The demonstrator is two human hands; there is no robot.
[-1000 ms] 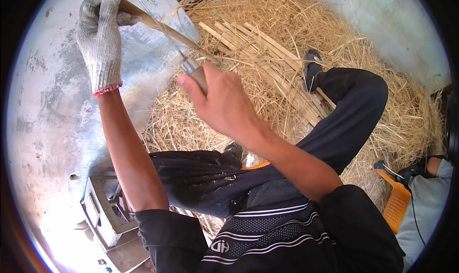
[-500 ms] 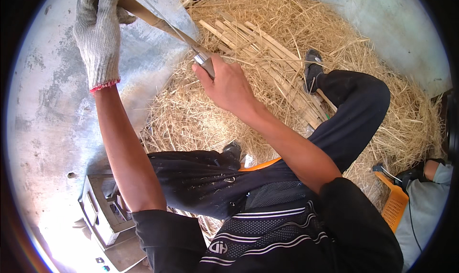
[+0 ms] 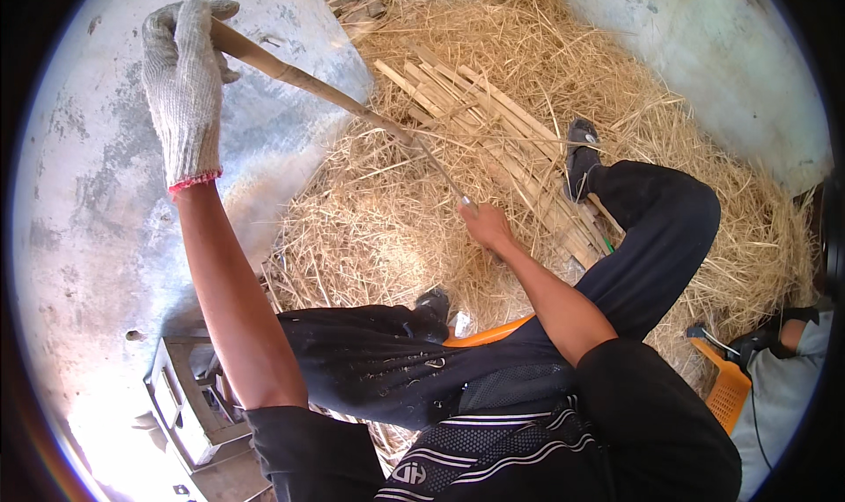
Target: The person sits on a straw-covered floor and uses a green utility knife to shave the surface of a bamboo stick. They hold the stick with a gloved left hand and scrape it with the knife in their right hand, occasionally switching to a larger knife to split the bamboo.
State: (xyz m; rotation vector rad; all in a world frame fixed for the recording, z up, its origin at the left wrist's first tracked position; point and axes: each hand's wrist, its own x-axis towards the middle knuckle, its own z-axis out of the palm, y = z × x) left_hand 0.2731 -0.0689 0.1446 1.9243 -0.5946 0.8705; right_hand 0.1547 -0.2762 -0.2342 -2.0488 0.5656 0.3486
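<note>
In a knitted white glove with a red cuff, my left hand (image 3: 187,80) is raised at the upper left, holding one end of a bamboo strip (image 3: 319,87). The strip slants down to the right from my thumb and fingers. My bare right hand (image 3: 489,227), lower and near the middle, is closed round the handle of a thin-bladed knife (image 3: 447,175). The blade points up and left, its tip end at the lower end of the strip. Whether the blade touches the strip there, I cannot tell.
Split bamboo strips (image 3: 502,119) lie in a bundle on a heap of straw-like shavings (image 3: 352,203). A pale wall (image 3: 97,194) stands left, with a wooden stool-like frame (image 3: 198,414) beside it. An orange plastic seat (image 3: 729,392) and another person's grey-clothed leg (image 3: 788,388) are at right.
My right hand has drawn the knife down and to the right, from alongside the bamboo strip to its lower end. My left hand still holds the strip, slightly lower in view.
</note>
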